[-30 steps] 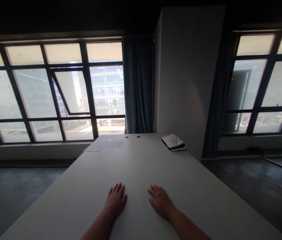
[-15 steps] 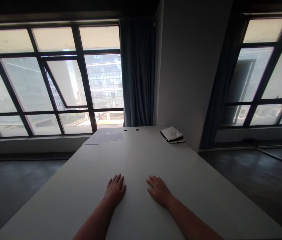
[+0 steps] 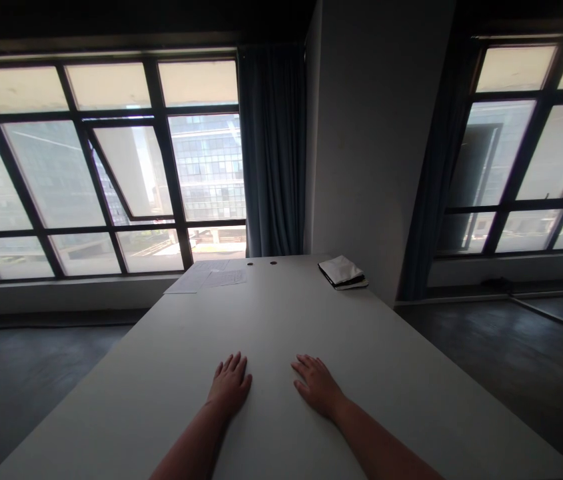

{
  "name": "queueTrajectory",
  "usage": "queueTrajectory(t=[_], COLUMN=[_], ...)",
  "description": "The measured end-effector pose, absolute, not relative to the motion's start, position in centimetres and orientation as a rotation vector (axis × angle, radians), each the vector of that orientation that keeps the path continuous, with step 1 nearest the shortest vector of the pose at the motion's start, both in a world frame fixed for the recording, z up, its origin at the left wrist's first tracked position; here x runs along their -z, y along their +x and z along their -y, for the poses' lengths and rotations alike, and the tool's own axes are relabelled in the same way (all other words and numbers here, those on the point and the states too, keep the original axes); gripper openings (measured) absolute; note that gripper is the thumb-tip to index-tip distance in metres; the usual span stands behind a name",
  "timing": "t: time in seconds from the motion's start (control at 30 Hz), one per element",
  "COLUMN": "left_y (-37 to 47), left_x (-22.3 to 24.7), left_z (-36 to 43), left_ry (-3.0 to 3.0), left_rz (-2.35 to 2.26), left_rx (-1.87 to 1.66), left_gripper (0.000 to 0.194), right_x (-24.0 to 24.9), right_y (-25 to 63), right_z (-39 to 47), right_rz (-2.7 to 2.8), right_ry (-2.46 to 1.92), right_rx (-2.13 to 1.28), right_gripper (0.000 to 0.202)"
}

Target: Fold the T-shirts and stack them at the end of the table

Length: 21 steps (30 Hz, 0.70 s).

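Observation:
My left hand (image 3: 230,385) lies flat on the white table (image 3: 271,327), palm down with the fingers stretched out. To its right, a short gap away, my right hand (image 3: 318,384) rests flat on the same tabletop, its fingers slightly spread and angled toward the left hand. Neither hand holds anything. Both forearms reach in from the bottom of the view.
Printed paper sheets (image 3: 201,277) lie at the table's far left corner. A folded white cloth-like item with dark edges (image 3: 342,271) sits at the far right. Two small dark round spots (image 3: 274,263) mark the far edge. Beyond stand a blue curtain (image 3: 276,153), a pillar (image 3: 371,147) and windows.
The whole view has shifted slightly, so the scene sits a little lower. Both hands stay in place on the table.

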<state>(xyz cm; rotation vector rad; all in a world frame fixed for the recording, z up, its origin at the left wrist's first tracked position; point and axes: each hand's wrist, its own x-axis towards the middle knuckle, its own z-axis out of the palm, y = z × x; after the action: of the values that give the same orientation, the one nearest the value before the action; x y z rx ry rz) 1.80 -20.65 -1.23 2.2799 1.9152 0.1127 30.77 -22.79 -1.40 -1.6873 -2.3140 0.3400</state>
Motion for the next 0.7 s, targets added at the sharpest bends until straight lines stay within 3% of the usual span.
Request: queueTrajectory(t=[0.7], left_y=[1.74], left_x=[1.39], left_z=[20.62], left_ry=[2.293], left_rz=[-1.919], left_rx=[-0.121], left_gripper=[0.069], right_x=[1.24], right_y=[30.87], right_z=[22.94], right_rz=[2.328], right_ry=[-1.682], right_rx=[-0.33], right_gripper=[0.058])
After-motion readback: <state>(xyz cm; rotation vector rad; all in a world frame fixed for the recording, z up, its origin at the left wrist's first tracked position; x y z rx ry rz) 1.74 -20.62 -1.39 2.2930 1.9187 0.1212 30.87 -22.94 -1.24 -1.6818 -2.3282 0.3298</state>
